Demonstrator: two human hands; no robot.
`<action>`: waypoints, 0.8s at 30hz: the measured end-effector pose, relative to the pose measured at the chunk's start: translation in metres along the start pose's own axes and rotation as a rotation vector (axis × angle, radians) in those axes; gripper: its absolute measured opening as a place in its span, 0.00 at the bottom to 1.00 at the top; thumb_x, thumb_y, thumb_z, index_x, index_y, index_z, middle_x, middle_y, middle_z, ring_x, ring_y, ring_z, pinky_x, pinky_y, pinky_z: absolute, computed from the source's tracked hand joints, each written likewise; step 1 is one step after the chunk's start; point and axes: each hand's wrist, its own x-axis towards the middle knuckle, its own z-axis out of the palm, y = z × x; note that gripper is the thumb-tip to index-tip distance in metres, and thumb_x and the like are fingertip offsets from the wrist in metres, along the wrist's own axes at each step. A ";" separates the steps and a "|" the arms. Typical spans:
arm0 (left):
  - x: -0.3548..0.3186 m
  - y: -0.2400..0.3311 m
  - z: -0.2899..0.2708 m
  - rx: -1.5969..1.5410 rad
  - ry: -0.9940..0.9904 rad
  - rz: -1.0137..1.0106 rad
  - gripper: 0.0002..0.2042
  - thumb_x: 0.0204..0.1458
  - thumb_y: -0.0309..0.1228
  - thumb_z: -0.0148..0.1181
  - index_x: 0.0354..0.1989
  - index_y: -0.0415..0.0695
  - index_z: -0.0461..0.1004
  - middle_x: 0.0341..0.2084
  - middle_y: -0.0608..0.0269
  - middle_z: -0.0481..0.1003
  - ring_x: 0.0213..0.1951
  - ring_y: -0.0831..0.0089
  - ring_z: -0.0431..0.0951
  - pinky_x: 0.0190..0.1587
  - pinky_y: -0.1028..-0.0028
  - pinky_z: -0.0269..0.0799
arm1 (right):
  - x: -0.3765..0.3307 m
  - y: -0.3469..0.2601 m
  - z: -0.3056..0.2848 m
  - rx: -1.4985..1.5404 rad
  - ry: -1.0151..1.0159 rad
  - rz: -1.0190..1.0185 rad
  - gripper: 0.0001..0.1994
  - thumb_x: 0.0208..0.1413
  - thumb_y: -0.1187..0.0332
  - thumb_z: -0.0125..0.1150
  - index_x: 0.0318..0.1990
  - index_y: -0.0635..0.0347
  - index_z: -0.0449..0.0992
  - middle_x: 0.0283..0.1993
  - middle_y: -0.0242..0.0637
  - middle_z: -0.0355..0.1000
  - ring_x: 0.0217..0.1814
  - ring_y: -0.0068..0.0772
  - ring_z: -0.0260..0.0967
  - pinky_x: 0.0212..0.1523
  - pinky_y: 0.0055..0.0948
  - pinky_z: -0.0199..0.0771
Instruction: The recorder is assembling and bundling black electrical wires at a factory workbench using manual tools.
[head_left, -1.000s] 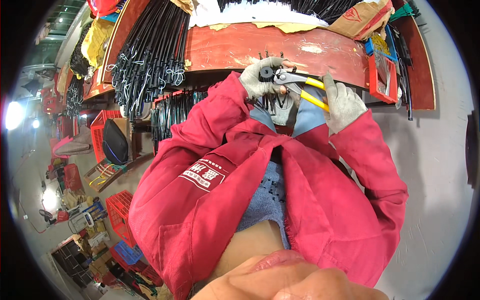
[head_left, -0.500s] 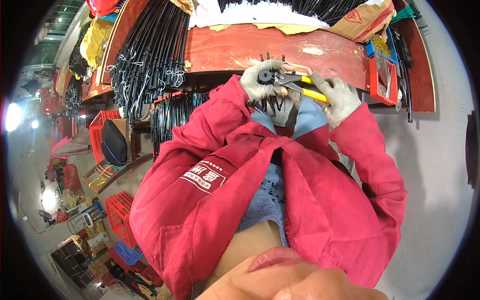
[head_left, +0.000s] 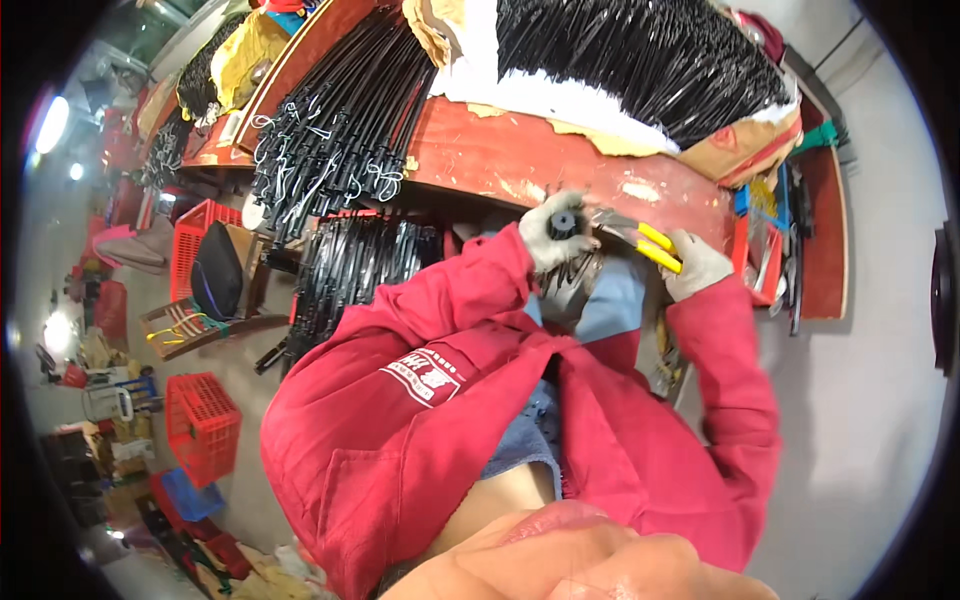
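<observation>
My left hand [head_left: 541, 238], in a pale work glove, is closed around a black round piece [head_left: 564, 223] with a hole in its middle. Several thin dark rods hang below that piece, partly hidden by the hand. My right hand [head_left: 703, 268], also gloved, grips yellow-handled pliers [head_left: 657, 250]. Their grey metal jaws point left toward the black piece, with a small gap between. Both hands are just in front of the red bench [head_left: 480, 145], above my blue-clad legs.
A bundle of black rods with white strings [head_left: 335, 150] overhangs the bench at left. More black rods [head_left: 650, 60] lie on white wrapping at the back. At right stand a red bin [head_left: 765, 260] and a blue bin [head_left: 745, 200]. Red crates [head_left: 203, 425] stand on the floor at left.
The pliers' jaws, which were against the black piece, have pulled away to its right. My right hand has moved right and down; the view has shifted to show more of the bench.
</observation>
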 end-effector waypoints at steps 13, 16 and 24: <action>0.058 0.070 0.021 -0.376 -0.051 -0.319 0.14 0.42 0.24 0.60 0.38 0.39 0.66 0.25 0.67 0.69 0.26 0.82 0.69 0.27 0.83 0.65 | 0.022 -0.037 0.076 1.340 -0.150 -0.018 0.40 0.28 0.71 0.71 0.54 0.63 0.56 0.48 0.40 0.63 0.54 0.33 0.57 0.52 0.31 0.59; 0.086 0.074 0.011 -0.742 -0.345 0.175 0.30 0.43 0.46 0.54 0.51 0.38 0.58 0.35 0.55 0.69 0.32 0.68 0.71 0.38 0.70 0.69 | 0.019 -0.051 0.062 1.212 -0.291 0.094 0.35 0.32 0.76 0.68 0.51 0.63 0.57 0.42 0.38 0.66 0.46 0.31 0.64 0.46 0.28 0.65; 0.045 0.038 0.029 -0.289 -0.039 -0.057 0.28 0.39 0.20 0.61 0.50 0.40 0.56 0.45 0.57 0.65 0.46 0.68 0.68 0.49 0.72 0.63 | 0.021 -0.031 0.074 0.939 -0.108 -0.056 0.26 0.36 0.69 0.63 0.47 0.58 0.63 0.36 0.41 0.69 0.38 0.39 0.68 0.41 0.28 0.67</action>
